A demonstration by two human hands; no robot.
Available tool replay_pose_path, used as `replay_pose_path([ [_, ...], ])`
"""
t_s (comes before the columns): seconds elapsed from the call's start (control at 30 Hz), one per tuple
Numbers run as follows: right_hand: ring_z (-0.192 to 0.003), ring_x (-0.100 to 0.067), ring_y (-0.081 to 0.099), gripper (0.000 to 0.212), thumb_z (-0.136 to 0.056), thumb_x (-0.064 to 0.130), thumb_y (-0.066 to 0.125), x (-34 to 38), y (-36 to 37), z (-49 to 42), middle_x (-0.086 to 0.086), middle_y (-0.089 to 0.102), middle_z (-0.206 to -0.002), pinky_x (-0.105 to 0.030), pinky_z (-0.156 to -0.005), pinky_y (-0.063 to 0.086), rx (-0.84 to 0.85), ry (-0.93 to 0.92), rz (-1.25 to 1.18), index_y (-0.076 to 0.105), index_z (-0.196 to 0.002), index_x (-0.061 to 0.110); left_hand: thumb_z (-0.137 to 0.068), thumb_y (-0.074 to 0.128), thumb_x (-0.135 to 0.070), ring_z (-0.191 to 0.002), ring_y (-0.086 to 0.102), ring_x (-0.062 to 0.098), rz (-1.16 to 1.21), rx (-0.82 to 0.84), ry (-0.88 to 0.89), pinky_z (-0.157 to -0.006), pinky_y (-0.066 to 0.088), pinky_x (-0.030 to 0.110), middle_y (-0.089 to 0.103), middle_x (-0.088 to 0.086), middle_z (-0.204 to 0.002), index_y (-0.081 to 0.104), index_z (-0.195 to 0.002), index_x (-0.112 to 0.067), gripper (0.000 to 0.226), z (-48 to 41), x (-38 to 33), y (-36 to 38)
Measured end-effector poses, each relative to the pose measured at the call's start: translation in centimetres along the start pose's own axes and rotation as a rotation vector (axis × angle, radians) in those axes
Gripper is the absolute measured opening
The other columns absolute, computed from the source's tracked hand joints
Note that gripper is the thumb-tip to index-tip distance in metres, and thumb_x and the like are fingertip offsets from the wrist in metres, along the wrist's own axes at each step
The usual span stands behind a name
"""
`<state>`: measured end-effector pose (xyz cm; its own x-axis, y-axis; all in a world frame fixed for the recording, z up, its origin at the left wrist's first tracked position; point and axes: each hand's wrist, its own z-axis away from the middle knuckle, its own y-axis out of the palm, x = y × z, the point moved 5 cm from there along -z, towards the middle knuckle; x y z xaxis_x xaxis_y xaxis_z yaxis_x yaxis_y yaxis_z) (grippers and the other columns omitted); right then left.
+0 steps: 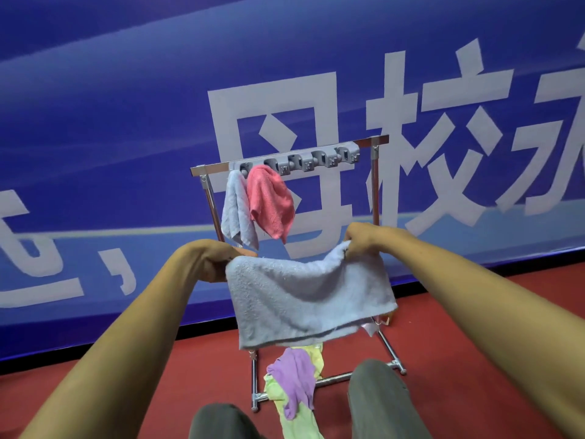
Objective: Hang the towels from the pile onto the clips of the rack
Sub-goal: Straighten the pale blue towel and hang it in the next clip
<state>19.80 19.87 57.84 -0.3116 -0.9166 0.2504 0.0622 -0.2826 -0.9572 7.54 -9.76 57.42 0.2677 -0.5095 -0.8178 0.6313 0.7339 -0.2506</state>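
A light blue towel [304,299] hangs spread between my hands in front of the chrome rack [375,182]. My left hand [218,259] grips its left top corner and my right hand [364,239] pinches its right top corner. The rack's grey clip bar [316,160] carries a pale blue towel [235,210] on its leftmost clip and a pink towel [270,201] on the one beside it; several clips to the right are bare. On the floor by the rack's base lies the pile: a purple towel [294,378] over a yellow-green towel [294,419].
A blue banner wall [126,122] with large white characters stands right behind the rack. The floor [474,327] is red. My knees in dark trousers [376,397] sit at the bottom, either side of the pile. The rack's base bars [335,378] run across the floor.
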Motion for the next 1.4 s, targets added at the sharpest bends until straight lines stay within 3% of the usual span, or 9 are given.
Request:
replay_pose_path([
  [0.13, -0.081, -0.031, 0.059, 0.03, -0.095, 0.031, 0.059, 1.1, -0.3, -0.4, -0.011, 0.063, -0.088, -0.033, -0.068, 0.045, -0.076, -0.098, 0.105, 0.054, -0.068, 0.02, -0.099, 0.037, 0.004, -0.094, 0.069, 0.024, -0.104, -0.062, -0.068, -0.077, 0.059, 0.034, 0.076, 0.01, -0.103, 0.08, -0.096, -0.009, 0.045, -0.2, 1.0, -0.6],
  [0.27, -0.085, -0.031, 0.06, 0.028, -0.097, 0.034, 0.061, 0.7, -1.3, -0.4, -0.015, 0.067, -0.095, -0.033, -0.07, 0.043, -0.13, -0.13, 0.123, 0.071, -0.092, 0.008, -0.098, 0.023, 0.004, -0.078, 0.062, 0.023, -0.118, -0.059, -0.125, -0.065, 0.052, 0.029, 0.073, 0.01, -0.079, 0.071, -0.09, -0.002, 0.049, -0.1, 2.9, -0.5],
  [0.5, -0.083, -0.028, 0.057, 0.038, -0.097, 0.047, 0.057, 0.2, -2.1, -0.5, -0.004, 0.058, -0.082, -0.037, -0.074, 0.048, -0.181, -0.101, 0.178, 0.058, -0.075, 0.016, -0.098, 0.052, -0.058, -0.086, 0.069, 0.017, -0.085, -0.006, 0.107, -0.078, 0.052, 0.032, 0.075, 0.004, -0.097, 0.073, -0.108, -0.012, 0.051, -0.4, 0.8, 0.7],
  [0.6, -0.077, -0.027, 0.057, 0.048, -0.09, 0.063, 0.059, -0.1, -2.5, 0.3, -0.001, 0.052, -0.077, -0.034, -0.066, 0.045, -0.269, -0.12, 0.355, 0.05, -0.071, 0.02, -0.08, 0.083, -0.045, -0.084, 0.064, 0.013, -0.391, 0.016, 0.216, -0.079, 0.049, 0.034, 0.072, -0.003, -0.089, 0.073, -0.089, -0.023, 0.027, -0.1, 0.3, 1.1],
  [0.7, -0.073, -0.026, 0.054, 0.055, -0.079, 0.071, 0.066, -0.1, -2.6, 1.1, 0.001, 0.048, -0.072, -0.031, -0.06, 0.039, -0.3, -0.173, 0.399, 0.053, -0.074, 0.018, -0.08, 0.085, -0.021, -0.079, 0.061, 0.017, -0.663, -0.183, 0.331, -0.071, 0.052, 0.032, 0.066, 0.004, -0.085, 0.071, -0.082, -0.015, 0.015, -0.3, -0.3, 0.8],
  [0.83, -0.089, -0.027, 0.06, 0.025, -0.081, 0.043, 0.073, -0.5, -1.8, 0.7, -0.001, 0.061, -0.089, -0.032, -0.064, 0.041, -0.254, -0.213, 0.355, 0.06, -0.091, 0.024, -0.089, 0.07, -0.038, -0.079, 0.063, 0.027, -0.815, -0.611, 0.432, -0.061, 0.042, 0.03, 0.066, 0.006, -0.08, 0.07, -0.075, -0.018, 0.024, -0.1, -1.7, -0.7],
  [1.03, -0.069, -0.024, 0.056, 0.019, -0.084, 0.028, 0.068, -1.7, -2.3, -2.0, -0.006, 0.061, -0.072, -0.033, -0.061, 0.044, -0.259, -0.041, -0.35, 0.063, -0.073, 0.013, -0.094, 0.055, -0.049, -0.081, 0.059, 0.033, -0.529, -0.786, 0.468, -0.064, 0.041, 0.035, 0.063, 0.009, -0.079, 0.056, -0.064, -0.017, 0.044, -0.1, -2.9, -1.8],
  [1.2, -0.073, -0.028, 0.067, 0.036, -0.083, 0.022, 0.071, -0.5, -3.2, -3.8, -0.014, 0.07, -0.08, -0.041, -0.073, 0.054, -0.162, 0.017, -1.384, 0.069, -0.109, -0.003, -0.092, 0.058, -0.036, -0.076, 0.061, 0.026, 0.154, -0.701, 0.477, -0.063, 0.045, 0.034, 0.07, 0.012, -0.089, 0.067, -0.085, -0.006, 0.033, -0.9, -4.5, -2.2],
  [1.4, -0.094, -0.032, 0.074, 0.039, -0.089, 0.025, 0.074, 2.9, -5.8, -6.7, -0.017, 0.075, -0.104, -0.046, -0.088, 0.059, -0.093, -0.031, -1.515, 0.064, -0.12, 0.001, -0.09, 0.061, -0.034, -0.091, 0.069, 0.03, 0.366, -0.623, 0.395, -0.078, 0.055, 0.039, 0.073, 0.012, -0.103, 0.07, -0.109, -0.005, 0.035, -2.7, -7.9, -2.5],
])
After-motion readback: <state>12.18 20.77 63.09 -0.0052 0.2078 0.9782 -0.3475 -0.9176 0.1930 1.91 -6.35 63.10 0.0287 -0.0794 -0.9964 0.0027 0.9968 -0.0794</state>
